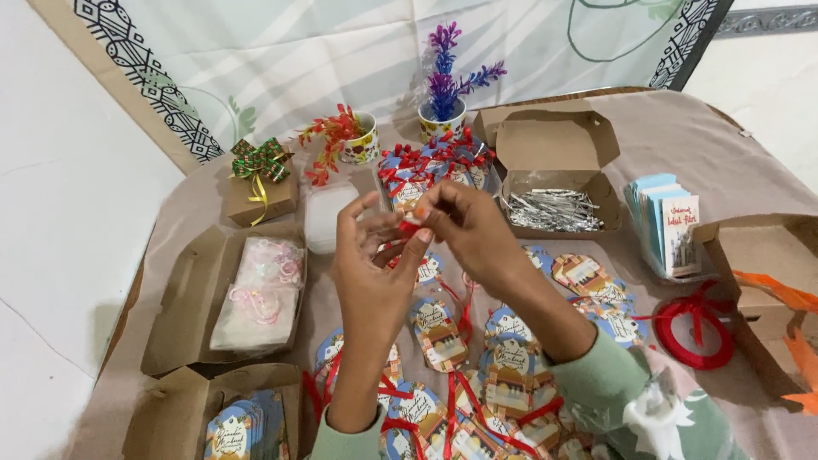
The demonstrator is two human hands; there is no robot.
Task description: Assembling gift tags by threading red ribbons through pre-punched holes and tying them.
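At the centre of the frame the left hand (372,255) and the right hand (464,228) meet, fingertips pressed together on a thin red satin ribbon (409,226). The pinched bit is small and partly hidden, so its ends cannot be told; the visible stretch lies roughly level, left to right, between the two thumbs.

Below the hands, across the lower middle of the brown cloth-covered table (682,128), lies a spread of round blue-and-orange paper gift tags (511,358), too many and too overlapped to count, with red ribbon strands running among them.

Five brown cardboard boxes show: one open at upper centre holding silver wire twist ties (550,209), one at left with a clear bag of pink trinkets (260,294), one at lower left with more tags, one closed with a green-gold bow (260,162), one at the right edge.

Two small flower pots (443,119) stand at the top. One red ribbon spool (694,332) lies at right, beside a stack of light blue cards (665,221).
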